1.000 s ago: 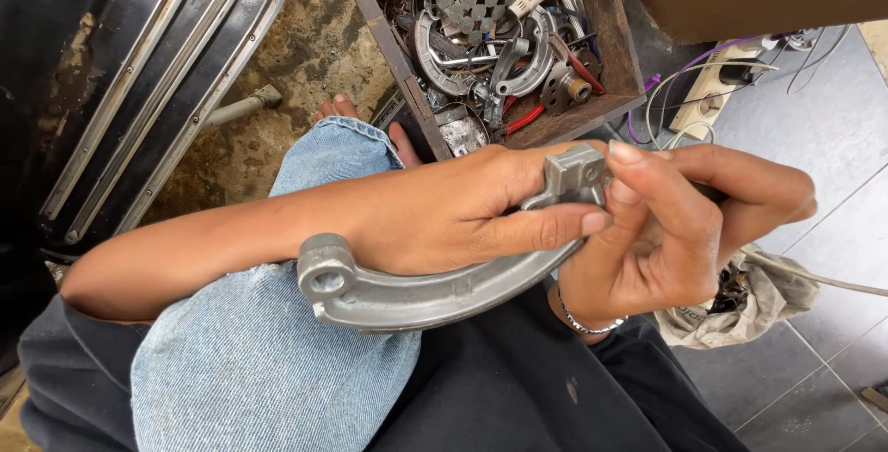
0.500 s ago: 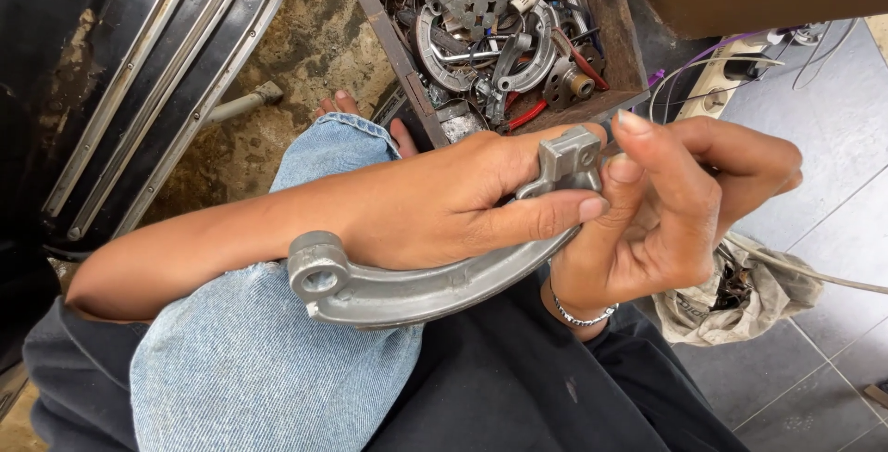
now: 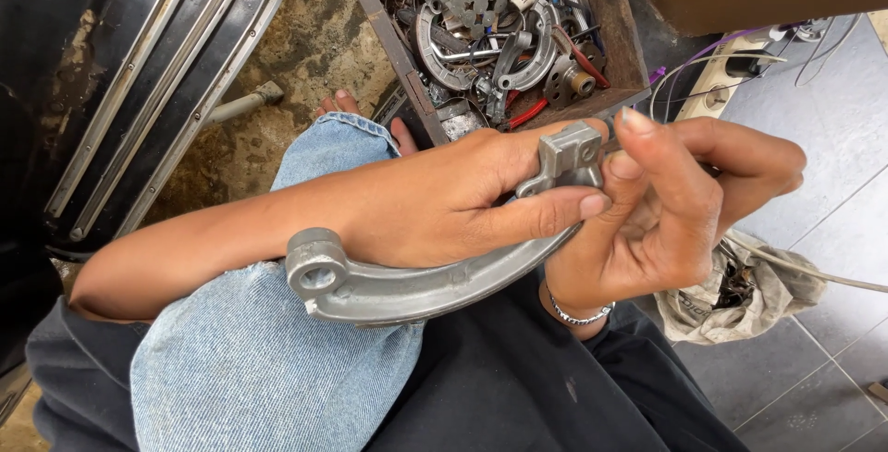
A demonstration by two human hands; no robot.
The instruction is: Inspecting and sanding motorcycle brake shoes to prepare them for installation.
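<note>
1. The curved metal part (image 3: 416, 287) is a grey, cast, crescent-shaped piece, dull and a little scuffed, with a flat outer band along its arc.
2. One end of it forms a rounded eye with a hole through it, at the lower left above the denim-clad knee (image 3: 250, 359).
3. The other end is a squared, blocky lug with a small hole, raised toward the upper right between the two hands.
4. The part sits in the person's lap, held clear of the floor, its arc sagging downward between the two ends.
5. The left hand (image 3: 444, 207) wraps over the middle of the arc from above, fingers closed around it, the thumb lying along the band toward the lug.
6. The right hand (image 3: 666, 211) is curled at the lug end, fingertips pinched in close against the block; whether it grips something small there I cannot tell.
7. A thin bracelet (image 3: 578, 313) circles the right wrist.
8. Beyond the hands stands a wooden box (image 3: 398, 54) filled with loose metal parts, among them similar curved pieces and a red-handled tool.
9. A crumpled cloth bag (image 3: 740, 295) lies on the grey tiled floor (image 3: 832, 137) to the right, with pale cables running near it.
</note>
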